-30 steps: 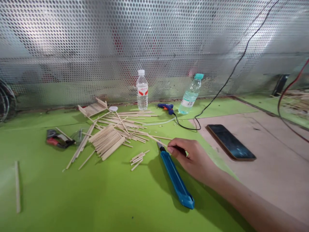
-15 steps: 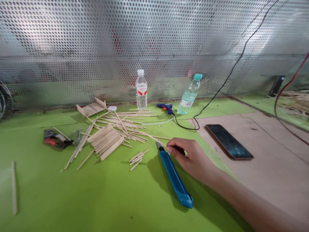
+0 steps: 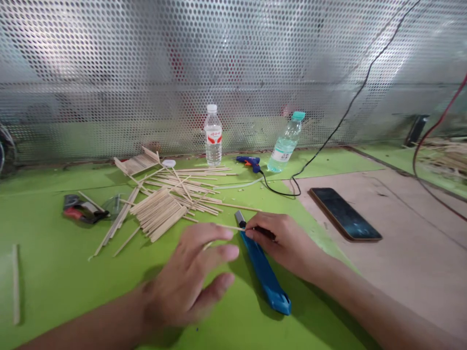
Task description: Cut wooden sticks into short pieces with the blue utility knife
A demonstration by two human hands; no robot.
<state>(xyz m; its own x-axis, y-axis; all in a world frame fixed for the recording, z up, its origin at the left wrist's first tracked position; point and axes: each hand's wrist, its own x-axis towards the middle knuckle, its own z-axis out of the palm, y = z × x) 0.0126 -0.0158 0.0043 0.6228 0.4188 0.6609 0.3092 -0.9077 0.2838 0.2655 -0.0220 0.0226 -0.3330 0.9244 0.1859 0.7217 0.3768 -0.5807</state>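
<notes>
My right hand (image 3: 279,240) pinches the end of a thin wooden stick (image 3: 230,227) just above a blue utility knife (image 3: 264,274). The knife lies on the green surface, its metal tip pointing away from me. My left hand (image 3: 197,272) hovers left of the knife, fingers apart, near the stick's other end; it is slightly blurred. Whether it touches the stick I cannot tell. Beyond it lies a pile of loose wooden sticks (image 3: 204,194), with a flat panel of sticks (image 3: 158,214) side by side. My left hand covers the spot where short cut pieces lay.
A blue glue gun (image 3: 250,162) with a black cable lies at the back, between a clear water bottle (image 3: 213,138) and a tilted green-capped bottle (image 3: 285,146). A phone (image 3: 345,214) rests at right. A black and red object (image 3: 83,209) and a single stick (image 3: 16,284) lie left.
My left hand has come into view from the lower left. My right hand has shifted slightly left and down, bringing the stick closer over the knife.
</notes>
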